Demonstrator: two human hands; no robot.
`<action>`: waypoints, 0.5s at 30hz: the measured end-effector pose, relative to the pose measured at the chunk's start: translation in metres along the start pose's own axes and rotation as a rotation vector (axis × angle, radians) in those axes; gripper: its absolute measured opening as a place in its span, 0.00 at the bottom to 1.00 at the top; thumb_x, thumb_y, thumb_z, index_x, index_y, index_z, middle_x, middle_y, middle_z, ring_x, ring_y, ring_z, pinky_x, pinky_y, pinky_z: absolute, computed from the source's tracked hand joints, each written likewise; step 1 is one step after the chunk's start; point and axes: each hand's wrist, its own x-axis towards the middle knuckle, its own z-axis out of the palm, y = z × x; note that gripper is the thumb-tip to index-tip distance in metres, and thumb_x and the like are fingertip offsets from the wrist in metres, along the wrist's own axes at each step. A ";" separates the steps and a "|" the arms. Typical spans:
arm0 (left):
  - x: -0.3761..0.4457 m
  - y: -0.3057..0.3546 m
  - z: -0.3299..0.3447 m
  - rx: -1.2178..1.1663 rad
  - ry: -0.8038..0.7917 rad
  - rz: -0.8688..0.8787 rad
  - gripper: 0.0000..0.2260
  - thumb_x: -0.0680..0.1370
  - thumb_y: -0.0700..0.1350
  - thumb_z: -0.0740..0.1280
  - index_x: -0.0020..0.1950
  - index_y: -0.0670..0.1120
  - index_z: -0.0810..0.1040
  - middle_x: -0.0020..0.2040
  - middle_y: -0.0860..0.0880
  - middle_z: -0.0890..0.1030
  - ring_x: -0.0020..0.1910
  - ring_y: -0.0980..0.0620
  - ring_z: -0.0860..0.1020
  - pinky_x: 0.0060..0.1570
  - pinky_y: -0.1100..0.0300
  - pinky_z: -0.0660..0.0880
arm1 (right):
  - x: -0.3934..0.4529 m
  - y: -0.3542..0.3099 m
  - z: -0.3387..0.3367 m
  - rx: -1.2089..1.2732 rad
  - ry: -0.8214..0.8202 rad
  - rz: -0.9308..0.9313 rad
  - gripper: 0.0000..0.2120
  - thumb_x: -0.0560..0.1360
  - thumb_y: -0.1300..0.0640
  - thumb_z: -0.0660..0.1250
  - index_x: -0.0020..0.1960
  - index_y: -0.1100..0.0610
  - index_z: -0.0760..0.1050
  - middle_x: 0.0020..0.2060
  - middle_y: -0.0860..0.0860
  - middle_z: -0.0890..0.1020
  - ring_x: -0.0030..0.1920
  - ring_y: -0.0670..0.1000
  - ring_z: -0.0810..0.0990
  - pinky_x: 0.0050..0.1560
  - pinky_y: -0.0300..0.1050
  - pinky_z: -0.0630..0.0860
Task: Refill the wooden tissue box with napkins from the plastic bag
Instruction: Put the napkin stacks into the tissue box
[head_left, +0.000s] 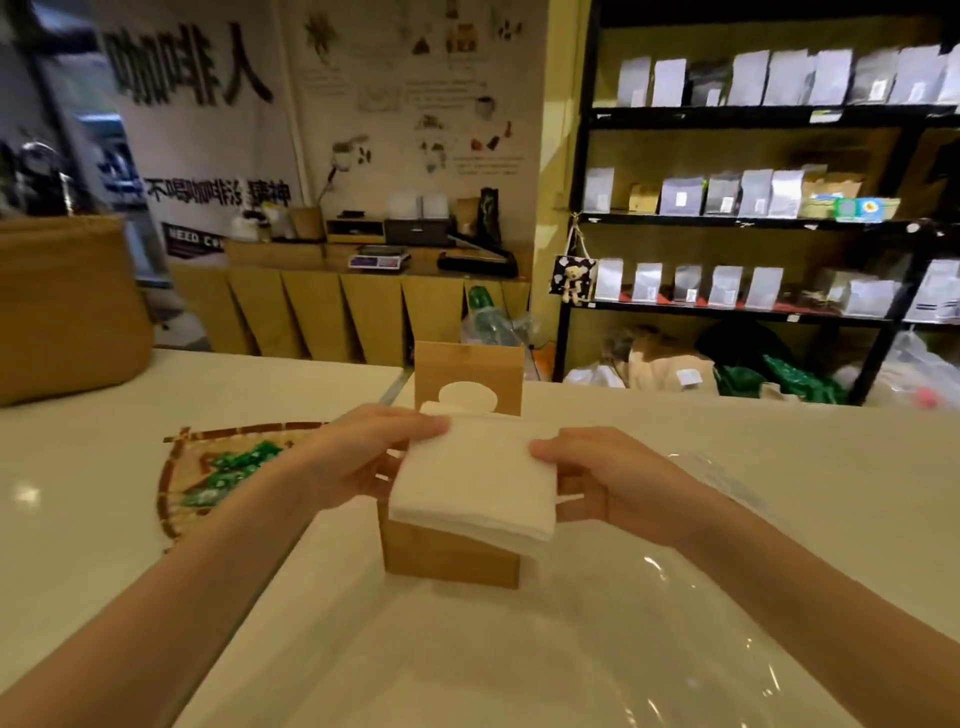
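A stack of white napkins (475, 480) is held over the open top of the wooden box (451, 553), which stands on the white table (104, 467) in front of the person. The stack is gripped from both sides: the left hand (358, 457) is closed on its left edge, thumb laid on top near the far corner and fingers tucked beneath, and the right hand (592, 480) is closed on its right edge in the same way. The napkins are seen to rest on or just above the box's rim, tilted slightly and overhanging the near right corner; whether any part is already inside cannot be told. The lid (469, 376), with its oval opening, is stood upright behind the stack, so the box is judged to be open and ready. The clear plastic bag (649, 634) is spread flat on the table near the camera and to the right of the box; whether any napkins remain in it cannot be told, as its film is almost transparent. A woven tray (176, 478) with green packets is set to the left of the box, apart from the work. The task is judged to be well past its middle: napkins are out of the bag and brought to the box. What is left is for the stack to be squared with the opening, pressed down inside, and the lid to be shut over it.
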 end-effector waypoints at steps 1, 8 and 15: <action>0.003 0.001 -0.003 0.022 0.047 -0.011 0.08 0.73 0.53 0.67 0.47 0.51 0.75 0.48 0.47 0.81 0.46 0.50 0.81 0.37 0.59 0.80 | 0.008 -0.001 0.002 -0.033 0.001 0.000 0.06 0.75 0.58 0.65 0.50 0.58 0.77 0.44 0.54 0.83 0.43 0.50 0.84 0.36 0.41 0.82; 0.025 0.002 -0.007 0.119 0.218 -0.063 0.10 0.74 0.55 0.65 0.42 0.48 0.74 0.40 0.51 0.79 0.38 0.54 0.79 0.27 0.63 0.76 | 0.044 -0.006 0.001 -0.313 0.163 0.006 0.11 0.72 0.50 0.69 0.47 0.58 0.79 0.37 0.50 0.82 0.34 0.46 0.80 0.38 0.41 0.75; 0.035 0.003 -0.010 0.258 0.274 -0.042 0.12 0.74 0.53 0.65 0.49 0.45 0.77 0.38 0.53 0.78 0.37 0.55 0.78 0.30 0.64 0.74 | 0.053 -0.006 -0.003 -0.406 0.263 0.003 0.07 0.70 0.52 0.72 0.40 0.56 0.80 0.37 0.46 0.77 0.37 0.46 0.71 0.34 0.39 0.67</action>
